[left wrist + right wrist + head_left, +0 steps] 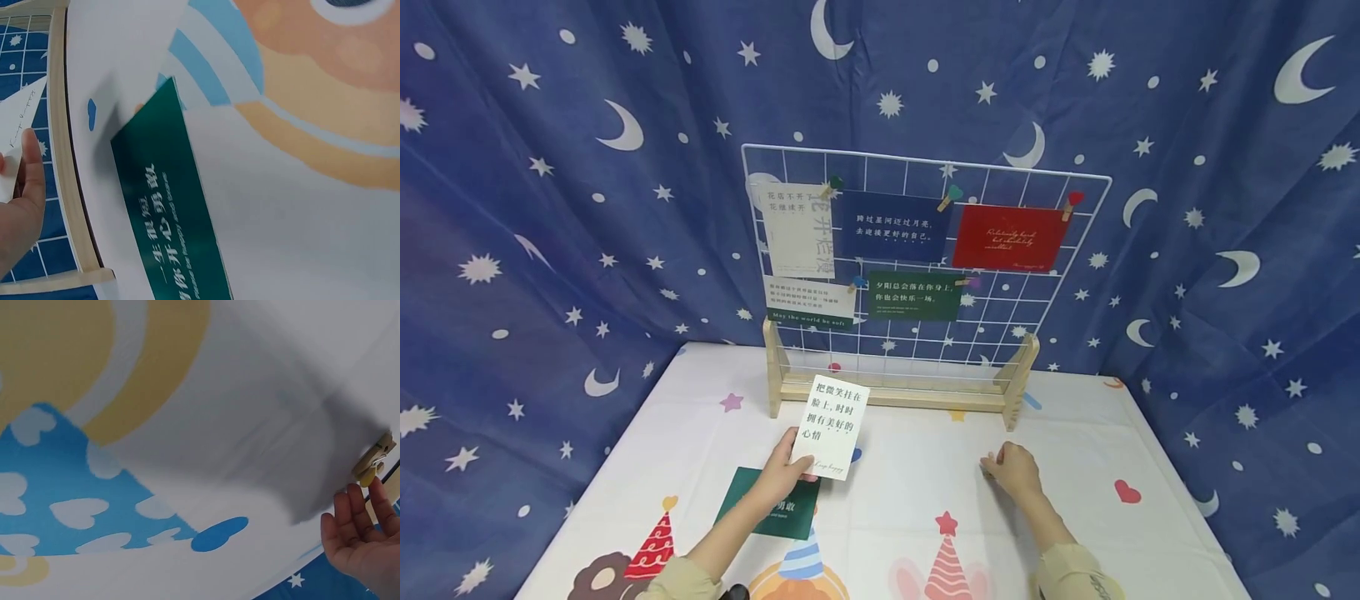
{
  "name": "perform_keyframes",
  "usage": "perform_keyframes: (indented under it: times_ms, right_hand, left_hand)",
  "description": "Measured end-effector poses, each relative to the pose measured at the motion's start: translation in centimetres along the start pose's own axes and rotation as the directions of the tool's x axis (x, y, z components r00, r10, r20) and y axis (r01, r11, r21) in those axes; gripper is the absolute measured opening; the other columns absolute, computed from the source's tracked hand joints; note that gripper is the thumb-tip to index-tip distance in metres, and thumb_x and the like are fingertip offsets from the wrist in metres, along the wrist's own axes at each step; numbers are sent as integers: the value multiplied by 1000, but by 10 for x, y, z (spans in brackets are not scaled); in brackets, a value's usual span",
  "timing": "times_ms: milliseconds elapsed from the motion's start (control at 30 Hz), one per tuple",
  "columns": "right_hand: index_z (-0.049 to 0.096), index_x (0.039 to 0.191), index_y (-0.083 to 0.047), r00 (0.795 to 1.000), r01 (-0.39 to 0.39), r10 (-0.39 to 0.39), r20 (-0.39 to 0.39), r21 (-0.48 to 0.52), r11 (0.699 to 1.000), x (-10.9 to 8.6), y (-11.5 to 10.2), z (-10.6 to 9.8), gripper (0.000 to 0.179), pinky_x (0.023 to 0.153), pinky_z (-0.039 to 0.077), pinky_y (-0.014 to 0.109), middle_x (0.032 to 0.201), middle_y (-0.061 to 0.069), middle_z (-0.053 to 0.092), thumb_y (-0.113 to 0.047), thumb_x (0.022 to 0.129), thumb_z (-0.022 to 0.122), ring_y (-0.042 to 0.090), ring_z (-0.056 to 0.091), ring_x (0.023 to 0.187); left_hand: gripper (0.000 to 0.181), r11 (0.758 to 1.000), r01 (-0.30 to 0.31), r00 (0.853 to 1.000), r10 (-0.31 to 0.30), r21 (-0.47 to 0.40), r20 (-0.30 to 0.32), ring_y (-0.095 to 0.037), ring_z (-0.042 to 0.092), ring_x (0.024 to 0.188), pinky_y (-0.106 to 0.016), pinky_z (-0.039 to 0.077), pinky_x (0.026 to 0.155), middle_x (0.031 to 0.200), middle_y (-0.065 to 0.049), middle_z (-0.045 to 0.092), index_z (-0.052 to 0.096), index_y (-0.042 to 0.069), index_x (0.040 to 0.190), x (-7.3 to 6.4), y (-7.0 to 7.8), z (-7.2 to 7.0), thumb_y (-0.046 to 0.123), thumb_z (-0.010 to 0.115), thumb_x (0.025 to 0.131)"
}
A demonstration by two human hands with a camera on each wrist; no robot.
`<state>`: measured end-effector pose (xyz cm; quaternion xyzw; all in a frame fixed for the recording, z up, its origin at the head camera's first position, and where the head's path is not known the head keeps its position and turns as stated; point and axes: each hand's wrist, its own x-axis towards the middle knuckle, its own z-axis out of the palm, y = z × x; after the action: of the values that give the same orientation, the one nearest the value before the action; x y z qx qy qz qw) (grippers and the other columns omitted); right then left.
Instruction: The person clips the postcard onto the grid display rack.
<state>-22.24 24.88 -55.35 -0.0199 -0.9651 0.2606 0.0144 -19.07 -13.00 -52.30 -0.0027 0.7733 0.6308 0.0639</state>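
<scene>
In the head view my left hand (782,471) grips a white card (831,421) with dark Chinese writing by its lower left corner, thumb on its face. The left wrist view shows the card's end with cursive letters beside the thumb. Under that hand lies a green card (786,517) on the tablecloth. My right hand (1015,471) is over the table to the right of the white card. In the right wrist view, its fingertips (357,492) pinch a small wooden clothespin (374,457) with a yellow decoration.
Behind both hands stands a white wire grid (1000,329) on a wooden base (895,396). Several cards hang there by clothespins, among them a red card (1009,240) and a blue card (891,225). A patterned tablecloth (910,467) covers the table before a starry curtain (1187,167).
</scene>
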Motion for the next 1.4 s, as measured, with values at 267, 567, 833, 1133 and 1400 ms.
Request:
perform_keyframes:
  times_ms: [267,567,833,1133,1400]
  right_hand:
    - [53,71,2,999,-38,38,11,-13,999,-2,-5,0,28,52,46,27,64,8,51,-17,83,69,17,49,59]
    - [51,68,-1,998,-63,63,-4,-65,996,-4,-1,2,25,53,44,33,65,8,51,-15,82,67,21,49,61]
    - [50,68,-4,998,-56,54,-24,-80,995,-5,5,8,23,62,46,46,66,7,50,-12,84,64,22,50,64]
    - [50,66,-6,997,-73,70,-40,-92,993,0,1,8,25,63,44,45,63,4,51,-14,85,63,22,50,65]
    - [53,71,-3,997,-12,7,-79,-62,998,3,-6,5,22,57,42,34,63,5,51,-13,86,65,18,47,60]
  left_hand:
    - [41,1000,-15,1000,15,-14,-1,-21,61,92,-32,58,71,115,-19,57,37,-1,130,5,5,9,-7,47,91]
    - [40,999,-36,999,36,-27,-2,-24,63,94,-27,58,68,114,-20,57,38,0,129,11,9,15,-7,49,91]
    - [39,997,-54,998,53,-63,-25,-26,64,94,-26,58,68,112,-23,57,39,-2,128,11,10,17,-8,50,91]
    - [40,998,-37,999,36,-58,-25,-24,63,96,-25,58,70,115,-21,57,39,0,130,15,13,17,-6,51,92]
    - [37,996,-48,997,44,-79,-58,-29,67,94,-27,59,70,112,-24,59,44,-3,125,18,18,15,-8,53,89]
